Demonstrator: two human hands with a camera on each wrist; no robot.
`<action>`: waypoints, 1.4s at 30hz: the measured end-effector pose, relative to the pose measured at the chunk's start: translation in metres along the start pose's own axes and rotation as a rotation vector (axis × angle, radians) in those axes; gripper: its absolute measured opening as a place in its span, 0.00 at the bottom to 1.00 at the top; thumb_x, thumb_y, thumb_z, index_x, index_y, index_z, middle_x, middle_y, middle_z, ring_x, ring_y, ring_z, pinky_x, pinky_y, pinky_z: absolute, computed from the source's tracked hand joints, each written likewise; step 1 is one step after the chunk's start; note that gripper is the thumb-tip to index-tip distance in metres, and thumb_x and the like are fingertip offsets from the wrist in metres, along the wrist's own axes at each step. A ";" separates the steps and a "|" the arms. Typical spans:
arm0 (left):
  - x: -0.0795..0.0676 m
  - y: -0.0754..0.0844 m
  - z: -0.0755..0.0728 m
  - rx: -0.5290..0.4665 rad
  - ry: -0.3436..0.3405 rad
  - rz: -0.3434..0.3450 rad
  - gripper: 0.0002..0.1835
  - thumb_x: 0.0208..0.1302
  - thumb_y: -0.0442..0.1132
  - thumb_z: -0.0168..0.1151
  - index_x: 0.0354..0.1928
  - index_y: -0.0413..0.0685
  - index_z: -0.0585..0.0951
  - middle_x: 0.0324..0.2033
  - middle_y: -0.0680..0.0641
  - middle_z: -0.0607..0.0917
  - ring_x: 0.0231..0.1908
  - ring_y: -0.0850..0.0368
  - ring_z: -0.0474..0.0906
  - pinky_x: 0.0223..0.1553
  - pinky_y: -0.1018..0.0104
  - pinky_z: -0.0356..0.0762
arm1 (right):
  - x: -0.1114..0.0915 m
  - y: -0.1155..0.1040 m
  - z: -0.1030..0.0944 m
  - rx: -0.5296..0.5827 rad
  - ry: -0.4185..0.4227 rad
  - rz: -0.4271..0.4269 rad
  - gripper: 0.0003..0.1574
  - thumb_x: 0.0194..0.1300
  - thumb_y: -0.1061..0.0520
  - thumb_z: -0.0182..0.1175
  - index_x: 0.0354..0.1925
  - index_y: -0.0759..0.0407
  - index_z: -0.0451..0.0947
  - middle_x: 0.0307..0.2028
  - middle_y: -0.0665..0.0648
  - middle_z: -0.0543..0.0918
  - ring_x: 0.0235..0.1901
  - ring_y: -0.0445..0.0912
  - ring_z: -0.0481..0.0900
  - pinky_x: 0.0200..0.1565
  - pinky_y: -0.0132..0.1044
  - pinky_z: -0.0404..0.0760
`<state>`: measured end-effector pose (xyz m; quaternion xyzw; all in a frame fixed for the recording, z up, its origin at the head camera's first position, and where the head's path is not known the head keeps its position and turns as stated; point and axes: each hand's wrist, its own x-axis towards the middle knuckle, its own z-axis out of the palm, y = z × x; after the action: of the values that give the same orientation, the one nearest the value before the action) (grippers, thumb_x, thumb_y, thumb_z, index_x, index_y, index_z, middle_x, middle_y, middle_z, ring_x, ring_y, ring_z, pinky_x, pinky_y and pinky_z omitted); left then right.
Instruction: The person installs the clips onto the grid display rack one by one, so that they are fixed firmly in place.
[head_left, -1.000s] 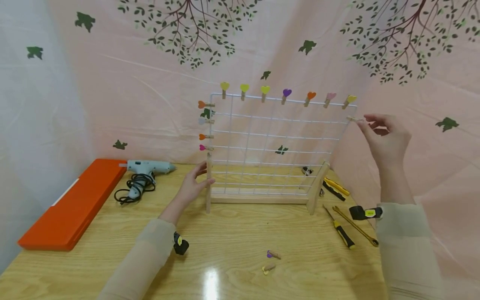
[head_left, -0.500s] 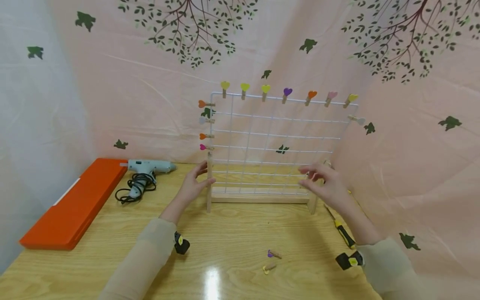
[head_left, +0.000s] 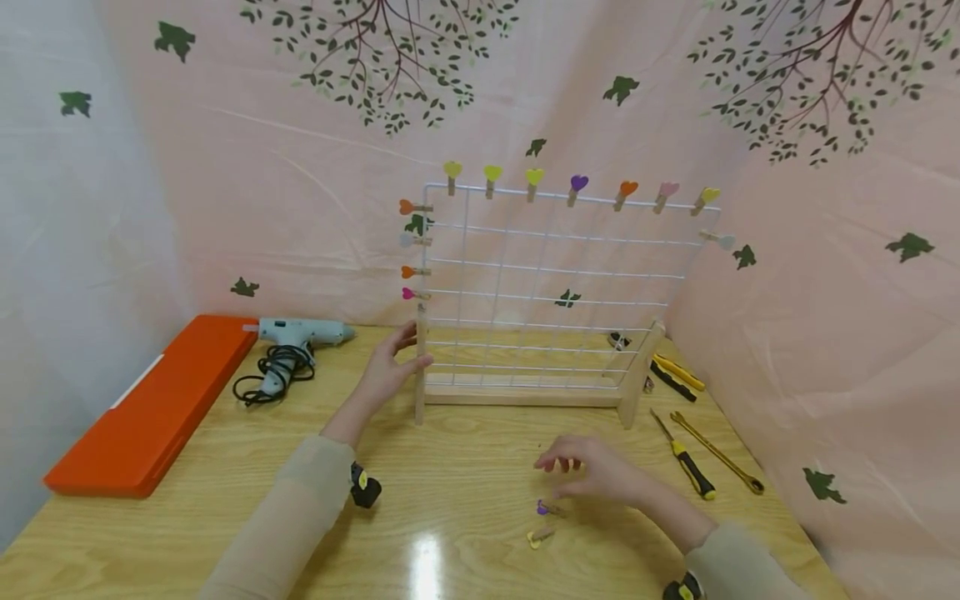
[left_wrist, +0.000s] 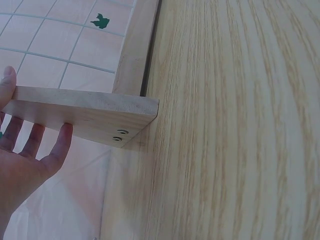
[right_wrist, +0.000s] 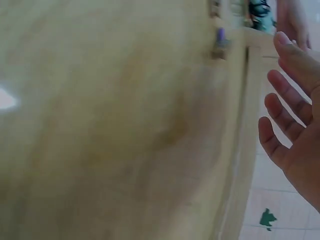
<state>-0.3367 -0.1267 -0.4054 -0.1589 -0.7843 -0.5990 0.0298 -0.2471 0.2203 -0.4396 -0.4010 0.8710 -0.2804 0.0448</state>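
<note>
A white wire grid stands upright in a wooden stand. Heart-topped clothespins in several colours, such as a purple one, line its top edge; more are clipped down its left side, and a pale one at upper right. My left hand holds the stand's left side board, thumb on its near edge and fingertips against its outer face. My right hand, fingers slightly bent and apart, hovers just above a loose purple heart clothespin. A yellow heart clothespin lies nearer me.
To the left lie an orange case and a glue gun with its cord wound up. On the right are a screwdriver, a gold wrench and a yellow-handled tool. Patterned cloth hangs behind the table.
My right hand has let go of the pale clothespin at the grid's upper right and come down leftward to the loose clothespins. My left hand stays on the stand.
</note>
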 end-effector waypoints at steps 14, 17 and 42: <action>0.011 -0.027 0.002 0.005 0.017 0.039 0.37 0.52 0.50 0.63 0.65 0.57 0.60 0.61 0.47 0.66 0.61 0.44 0.60 0.56 0.42 0.61 | 0.005 0.004 0.024 0.091 -0.236 -0.011 0.11 0.52 0.50 0.64 0.36 0.48 0.76 0.25 0.44 0.75 0.25 0.32 0.68 0.26 0.23 0.72; 0.012 -0.029 0.003 0.006 0.020 0.039 0.37 0.52 0.50 0.63 0.64 0.59 0.61 0.61 0.48 0.66 0.61 0.45 0.60 0.56 0.43 0.62 | 0.004 0.004 0.025 0.093 -0.254 0.019 0.09 0.53 0.49 0.63 0.34 0.46 0.76 0.24 0.41 0.74 0.25 0.30 0.68 0.27 0.23 0.72; 0.012 -0.029 0.001 0.014 0.018 0.014 0.38 0.52 0.51 0.63 0.65 0.59 0.59 0.61 0.48 0.66 0.61 0.48 0.60 0.56 0.48 0.64 | 0.010 -0.052 -0.088 0.091 0.350 -0.029 0.14 0.53 0.71 0.59 0.39 0.61 0.73 0.26 0.59 0.80 0.24 0.43 0.80 0.25 0.32 0.80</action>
<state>-0.3561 -0.1302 -0.4297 -0.1587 -0.7869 -0.5948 0.0422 -0.2459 0.2256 -0.3373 -0.3562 0.8459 -0.3859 -0.0936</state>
